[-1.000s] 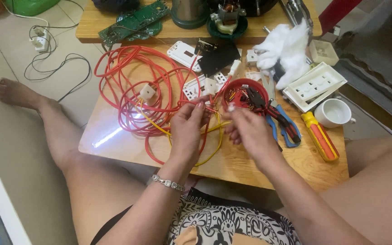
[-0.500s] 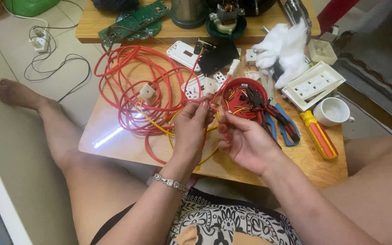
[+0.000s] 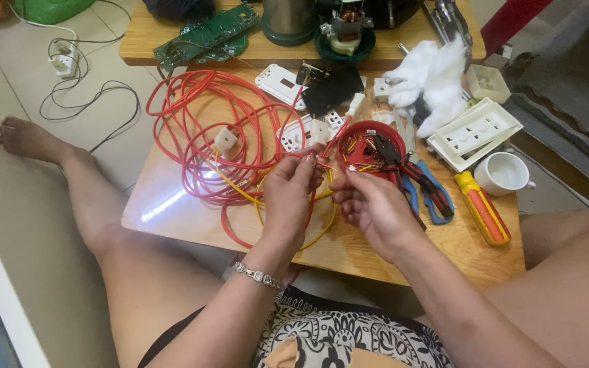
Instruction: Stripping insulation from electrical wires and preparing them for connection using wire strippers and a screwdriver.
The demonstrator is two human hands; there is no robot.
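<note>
Red wire (image 3: pixel 322 158) pinched in left hand (image 3: pixel 294 197) over bench (image 3: pixel 192 218); right hand (image 3: pixel 369 208) pulled back vs 0.5 s ago, half-curled, holding cannot be told.

No packages, labels, signs or lit screens in view. Nearest candidate: a white rectangular plate (image 3: pixel 280 83) with a small dark window, lying flat well beyond the left hand's fingertips (image 3: pixel 310 158), toward the far table edge. Whether the window is a display cannot be told. No sticker or tag visible near the right hand's fingers (image 3: pixel 346 185).
</note>
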